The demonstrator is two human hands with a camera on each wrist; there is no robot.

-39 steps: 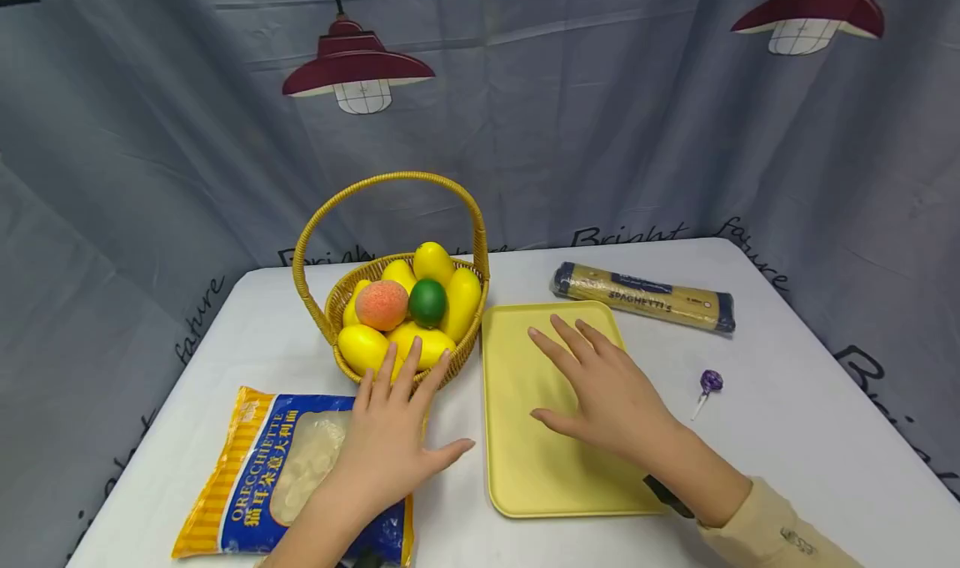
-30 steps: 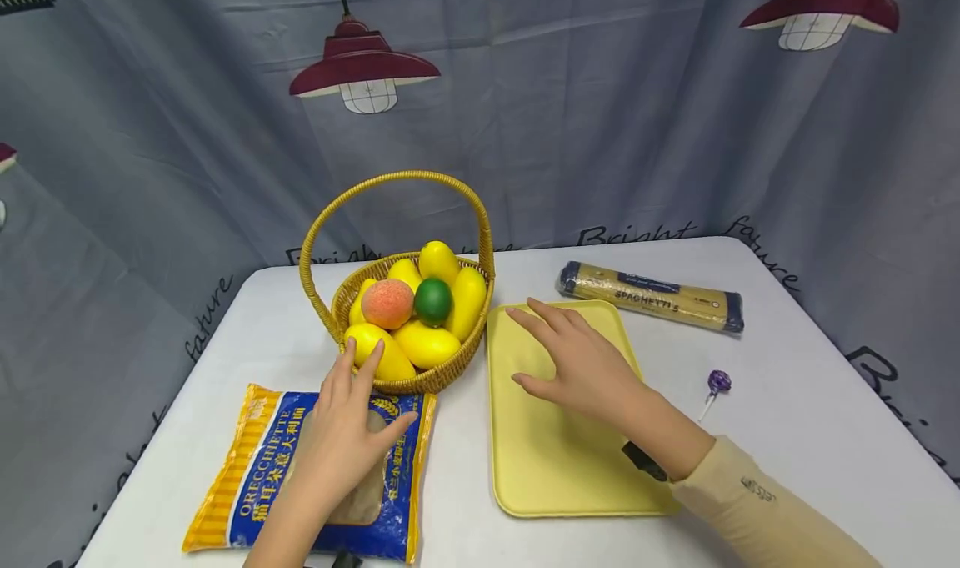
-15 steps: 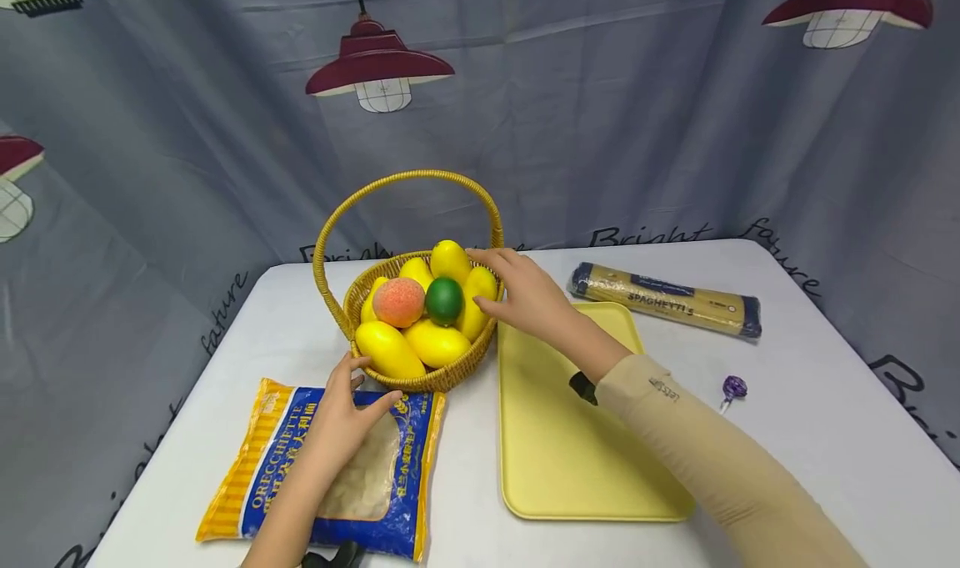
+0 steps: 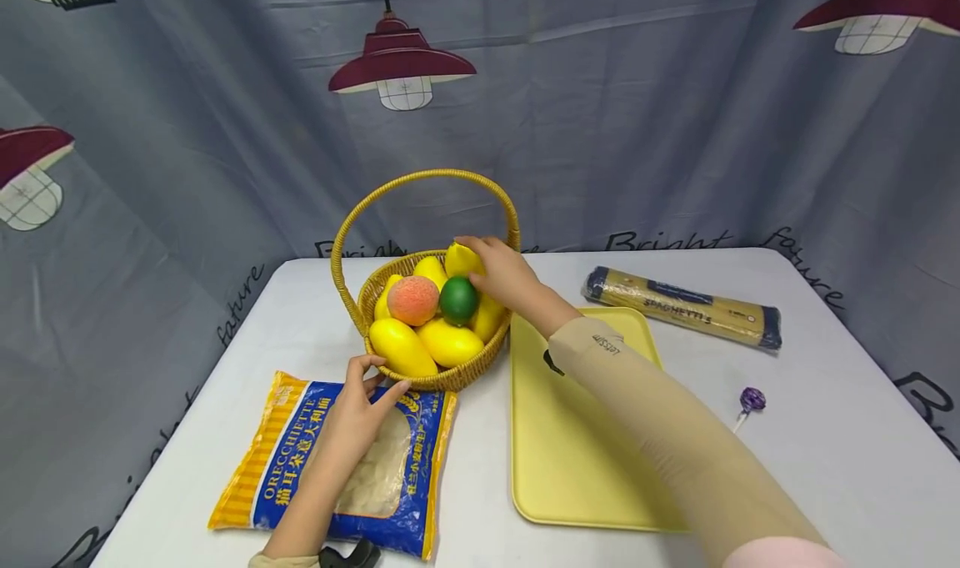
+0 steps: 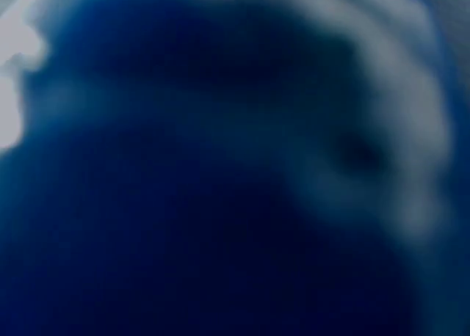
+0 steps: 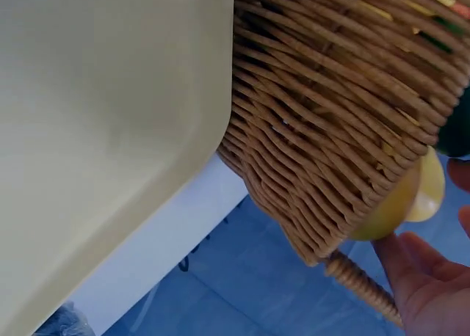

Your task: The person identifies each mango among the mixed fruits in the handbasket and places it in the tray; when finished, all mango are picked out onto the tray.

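A woven basket [image 4: 471, 373] with a tall handle holds several yellow mangoes, an orange-pink peach [image 4: 413, 301] and a dark green lime [image 4: 458, 301]. At its back right, my right hand [image 4: 512, 278] curls its fingers and thumb round the rearmost yellow mango [image 4: 461, 258]. Fingertips of that hand [image 6: 433, 296] touch yellow fruit beyond the basket wall in the right wrist view. My left hand [image 4: 348, 418] pinches the basket's front-left rim, its forearm over a blue-and-yellow orecchiette bag [image 4: 375, 476]. The left wrist view is a dark blue blur.
A pale yellow tray [image 4: 577, 468] lies right of the basket, beneath my right forearm. Behind it to the right is a spaghetti pack [image 4: 686, 308]. A purple lollipop [image 4: 752, 399] lies farther right. A grey curtain [image 4: 637, 134] hangs behind the white table [image 4: 847, 476].
My right hand has moved left and away from me, from above the tray to the rearmost mango. My left hand has come to the basket's front rim. The view has shifted left.
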